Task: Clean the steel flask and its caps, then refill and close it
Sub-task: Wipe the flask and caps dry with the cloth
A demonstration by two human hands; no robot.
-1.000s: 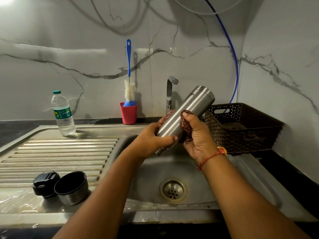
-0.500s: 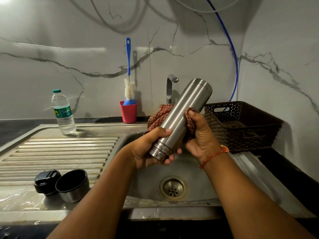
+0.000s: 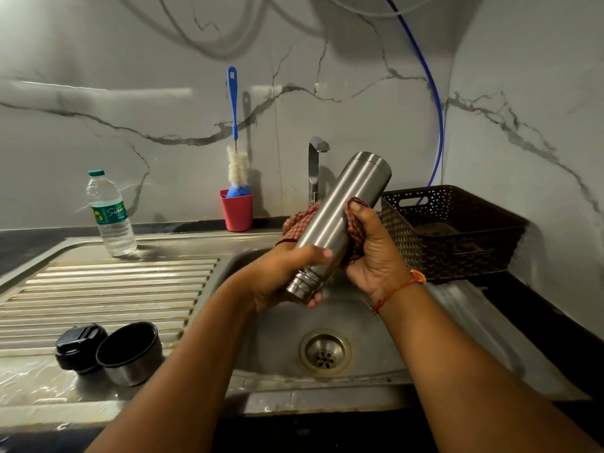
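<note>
1. Flask caps lie nearest, at lower left on the wet draining board (image 3: 108, 289): a black inner cap (image 3: 80, 346) and a steel cup cap (image 3: 130, 354), touching. The cup cap stands mouth up, dark inside, with nothing visible in it.
2. At lower centre, the sink basin (image 3: 277, 338) holds only its drain strainer (image 3: 325, 353).
3. Above the basin, at centre frame, the steel flask (image 3: 340, 217) is held tilted, its open threaded mouth toward lower left and its base toward upper right.
4. The left hand (image 3: 281, 276) grips the flask's neck end, thumb across the body and fingers underneath.
5. The right hand (image 3: 376, 253) curls around a checked cloth (image 3: 295, 223) and presses it to the flask's side; the cloth wraps behind the body.
6. At mid-right, a dark perforated basket (image 3: 490, 243) has something dark on its floor; what it is cannot be told.
7. At the back, a capped water bottle (image 3: 111, 217) stands at left with clear water inside, a red cup (image 3: 237, 210) holds a blue-handled bottle brush (image 3: 232, 103) upright, and the tap (image 3: 315, 168) rises behind the flask.
</note>
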